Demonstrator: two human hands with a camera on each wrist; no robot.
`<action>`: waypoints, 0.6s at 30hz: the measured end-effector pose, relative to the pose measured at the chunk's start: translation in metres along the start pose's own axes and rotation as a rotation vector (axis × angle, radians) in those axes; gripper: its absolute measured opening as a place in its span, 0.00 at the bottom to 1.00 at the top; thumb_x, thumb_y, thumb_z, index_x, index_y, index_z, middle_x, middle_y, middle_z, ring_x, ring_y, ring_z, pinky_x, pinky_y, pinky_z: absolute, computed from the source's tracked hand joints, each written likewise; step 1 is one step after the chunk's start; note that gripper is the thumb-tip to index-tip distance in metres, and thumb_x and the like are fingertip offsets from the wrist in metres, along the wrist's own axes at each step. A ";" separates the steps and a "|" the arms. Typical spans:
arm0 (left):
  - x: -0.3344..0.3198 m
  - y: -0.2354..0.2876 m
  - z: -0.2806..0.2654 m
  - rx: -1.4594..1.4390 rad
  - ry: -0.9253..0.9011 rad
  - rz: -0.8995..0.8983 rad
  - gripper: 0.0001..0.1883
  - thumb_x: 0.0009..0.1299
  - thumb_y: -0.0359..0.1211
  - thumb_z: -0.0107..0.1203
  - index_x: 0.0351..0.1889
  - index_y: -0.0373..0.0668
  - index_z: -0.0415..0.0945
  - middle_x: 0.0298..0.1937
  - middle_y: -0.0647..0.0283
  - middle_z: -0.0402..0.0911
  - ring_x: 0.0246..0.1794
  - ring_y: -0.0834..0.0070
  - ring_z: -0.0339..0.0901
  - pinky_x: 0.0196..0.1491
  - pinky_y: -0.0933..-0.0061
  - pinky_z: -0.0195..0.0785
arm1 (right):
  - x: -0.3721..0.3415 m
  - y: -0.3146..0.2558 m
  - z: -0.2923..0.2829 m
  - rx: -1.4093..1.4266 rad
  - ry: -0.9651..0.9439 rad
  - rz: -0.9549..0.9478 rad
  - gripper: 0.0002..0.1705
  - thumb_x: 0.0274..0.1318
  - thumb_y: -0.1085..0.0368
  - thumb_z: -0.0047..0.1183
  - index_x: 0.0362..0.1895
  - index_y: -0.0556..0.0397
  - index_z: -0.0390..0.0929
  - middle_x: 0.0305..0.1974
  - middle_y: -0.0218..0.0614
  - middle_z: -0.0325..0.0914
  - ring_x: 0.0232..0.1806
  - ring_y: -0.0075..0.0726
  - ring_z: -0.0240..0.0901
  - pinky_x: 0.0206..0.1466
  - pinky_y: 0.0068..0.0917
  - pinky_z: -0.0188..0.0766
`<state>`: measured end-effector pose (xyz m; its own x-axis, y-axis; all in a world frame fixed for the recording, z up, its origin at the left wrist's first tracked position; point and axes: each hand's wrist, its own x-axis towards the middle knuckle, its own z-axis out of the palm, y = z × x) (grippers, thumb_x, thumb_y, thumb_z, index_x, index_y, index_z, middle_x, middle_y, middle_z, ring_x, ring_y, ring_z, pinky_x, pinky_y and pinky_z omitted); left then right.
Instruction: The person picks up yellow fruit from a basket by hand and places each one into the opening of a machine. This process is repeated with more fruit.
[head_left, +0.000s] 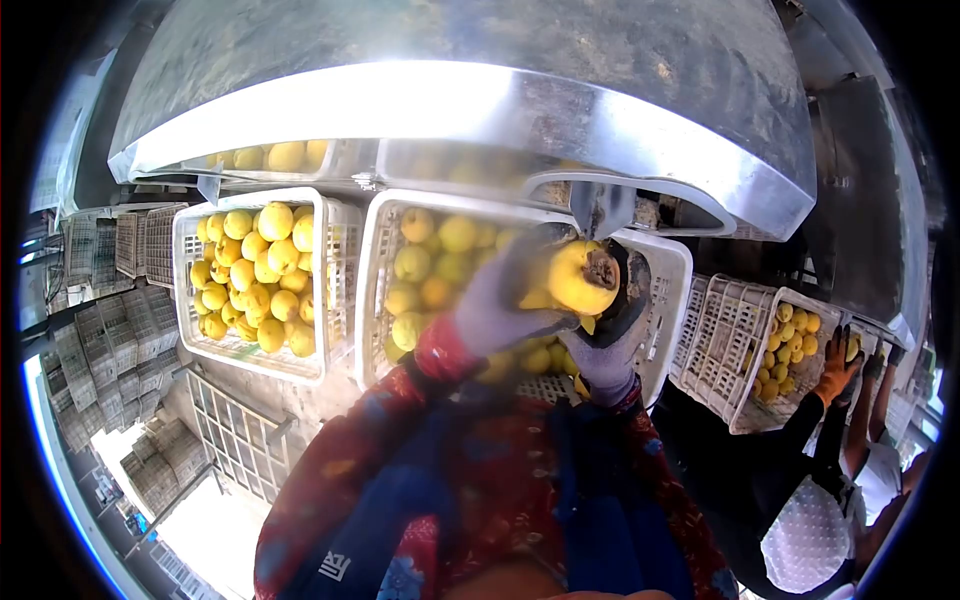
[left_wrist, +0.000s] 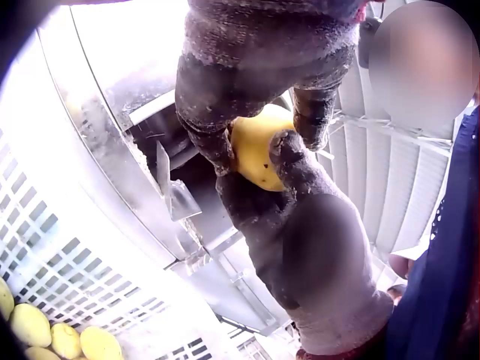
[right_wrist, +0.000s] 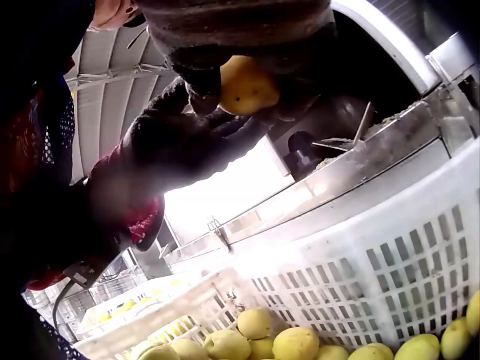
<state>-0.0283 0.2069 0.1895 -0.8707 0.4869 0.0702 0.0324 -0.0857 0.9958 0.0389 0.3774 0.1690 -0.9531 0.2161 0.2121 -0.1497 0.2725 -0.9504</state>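
Observation:
A round yellow fruit [head_left: 583, 278], with a rough brown hollow at one end, is held up between both hands above a white crate [head_left: 372, 290] of similar yellow fruit. My left hand [head_left: 500, 305], in a soiled grey-purple glove, grips it from the left. The gloved right hand [head_left: 610, 350] holds it from below and the right, its thumb against the skin. In the left wrist view, fingers of both hands close round the fruit [left_wrist: 261, 146]. A metal blade [head_left: 602, 207] at the machine's opening sits just beyond the fruit in the head view.
A large metal machine housing [head_left: 450, 100] spans the far side. Another white crate [head_left: 322, 290] of yellow fruit stands on the left. To the right is a further crate [head_left: 740, 355], where another person's orange-gloved hand [head_left: 836, 372] reaches. Stacked crates [head_left: 110, 345] and a metal frame [head_left: 240, 435] stand at left.

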 end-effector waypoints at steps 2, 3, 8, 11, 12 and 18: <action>0.001 -0.011 0.011 -0.103 0.088 -0.012 0.45 0.56 0.32 0.74 0.71 0.37 0.60 0.65 0.54 0.73 0.67 0.65 0.69 0.70 0.63 0.61 | -0.005 0.004 -0.001 -0.043 0.026 0.013 0.48 0.40 0.73 0.66 0.70 0.61 0.59 0.66 0.53 0.66 0.67 0.52 0.66 0.70 0.40 0.64; 0.003 -0.013 0.012 -0.067 0.081 -0.017 0.45 0.56 0.32 0.74 0.70 0.37 0.61 0.65 0.54 0.73 0.66 0.64 0.70 0.69 0.63 0.61 | -0.004 0.006 -0.002 -0.092 0.018 -0.002 0.48 0.40 0.73 0.65 0.70 0.61 0.59 0.66 0.54 0.65 0.66 0.53 0.66 0.69 0.41 0.64; 0.016 -0.015 0.014 0.195 0.132 0.088 0.42 0.56 0.32 0.72 0.69 0.38 0.63 0.64 0.52 0.71 0.63 0.63 0.71 0.66 0.62 0.64 | 0.012 -0.009 0.001 -0.433 0.028 -0.014 0.45 0.42 0.71 0.63 0.69 0.62 0.61 0.62 0.52 0.68 0.60 0.56 0.70 0.66 0.45 0.66; 0.025 -0.018 0.016 0.024 0.157 0.069 0.41 0.57 0.31 0.72 0.69 0.38 0.63 0.66 0.53 0.69 0.63 0.65 0.71 0.66 0.63 0.64 | 0.027 -0.005 0.009 -0.506 0.117 -0.029 0.44 0.46 0.65 0.66 0.68 0.62 0.62 0.60 0.50 0.70 0.59 0.57 0.69 0.64 0.46 0.66; 0.024 -0.019 0.016 -0.047 0.168 -0.003 0.41 0.59 0.28 0.69 0.70 0.38 0.61 0.66 0.55 0.69 0.63 0.67 0.71 0.66 0.64 0.65 | 0.037 -0.006 0.012 -0.536 0.143 -0.060 0.44 0.49 0.61 0.67 0.68 0.62 0.62 0.59 0.50 0.71 0.60 0.57 0.68 0.65 0.47 0.64; -0.007 -0.051 -0.009 -0.096 0.201 -0.219 0.36 0.66 0.22 0.60 0.73 0.37 0.58 0.66 0.58 0.69 0.63 0.70 0.72 0.63 0.66 0.70 | 0.073 0.022 0.024 -0.999 0.311 -0.196 0.48 0.49 0.45 0.69 0.62 0.66 0.64 0.55 0.61 0.68 0.56 0.67 0.65 0.59 0.57 0.61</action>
<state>-0.0280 0.2002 0.1380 -0.9318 0.3220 -0.1675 -0.2043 -0.0839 0.9753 -0.0402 0.3769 0.1582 -0.8057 0.2768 0.5237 0.1253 0.9438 -0.3059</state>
